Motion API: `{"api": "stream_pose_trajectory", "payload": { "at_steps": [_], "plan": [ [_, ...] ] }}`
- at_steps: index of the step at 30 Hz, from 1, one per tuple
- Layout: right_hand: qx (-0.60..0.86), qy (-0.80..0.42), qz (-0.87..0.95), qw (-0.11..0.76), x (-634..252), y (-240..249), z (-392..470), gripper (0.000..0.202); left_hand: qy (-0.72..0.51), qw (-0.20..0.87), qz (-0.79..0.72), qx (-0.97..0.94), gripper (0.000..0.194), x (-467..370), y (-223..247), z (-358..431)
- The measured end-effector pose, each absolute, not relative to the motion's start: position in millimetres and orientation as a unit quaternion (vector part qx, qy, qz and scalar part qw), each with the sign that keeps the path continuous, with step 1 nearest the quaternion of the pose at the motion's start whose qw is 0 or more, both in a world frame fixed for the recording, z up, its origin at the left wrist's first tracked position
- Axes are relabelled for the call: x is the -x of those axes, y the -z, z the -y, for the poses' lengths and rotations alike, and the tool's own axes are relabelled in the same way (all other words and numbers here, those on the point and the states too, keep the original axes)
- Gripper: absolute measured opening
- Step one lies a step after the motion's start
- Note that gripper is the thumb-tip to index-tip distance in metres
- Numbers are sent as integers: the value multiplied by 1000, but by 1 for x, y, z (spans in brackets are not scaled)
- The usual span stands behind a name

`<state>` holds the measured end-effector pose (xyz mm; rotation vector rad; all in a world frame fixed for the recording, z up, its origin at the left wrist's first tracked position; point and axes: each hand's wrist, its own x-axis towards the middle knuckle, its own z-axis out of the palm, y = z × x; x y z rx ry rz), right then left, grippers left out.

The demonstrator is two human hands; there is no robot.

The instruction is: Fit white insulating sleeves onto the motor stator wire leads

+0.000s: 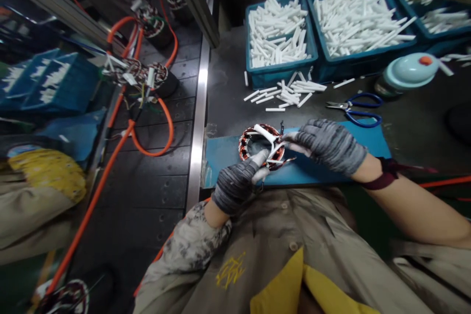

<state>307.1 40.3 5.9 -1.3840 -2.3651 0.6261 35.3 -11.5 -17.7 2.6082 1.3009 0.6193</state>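
A ring-shaped motor stator (243,146) with copper windings and white lacing rests on a blue mat (224,149) in front of me. My left hand (237,184), in a grey striped glove, is closed on its near side, thumb against the white leads. On the right, my gloved right hand (326,144) pinches a lead at the ring's edge; the fingertips hide exactly what is between them. A white sleeve tube (264,132) lies across the top of the ring. Blue-handled scissors (356,108) lie beyond my right hand.
Blue bins (281,73) of white tubes stand at the back, with loose tubes (289,93) before them. A light-blue bottle (408,73) is at right. Past a metal rail (198,117), a conveyor (165,196) carries stators (142,73) and orange cables (105,171). A co-worker's sleeve (47,171) shows at left.
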Motion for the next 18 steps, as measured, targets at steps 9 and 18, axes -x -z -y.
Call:
{"api": "stream_pose_trajectory", "payload": {
  "at_steps": [9, 18],
  "plan": [
    [460, -575, 624, 262, -305, 18, -52, 59, -47, 115, -429, -895, 40, -41, 5, -16],
    [414, -616, 662, 102, -296, 15, -72, 81, 33, 102, -440, -892, 41, -43, 1, -25]
  ]
}}
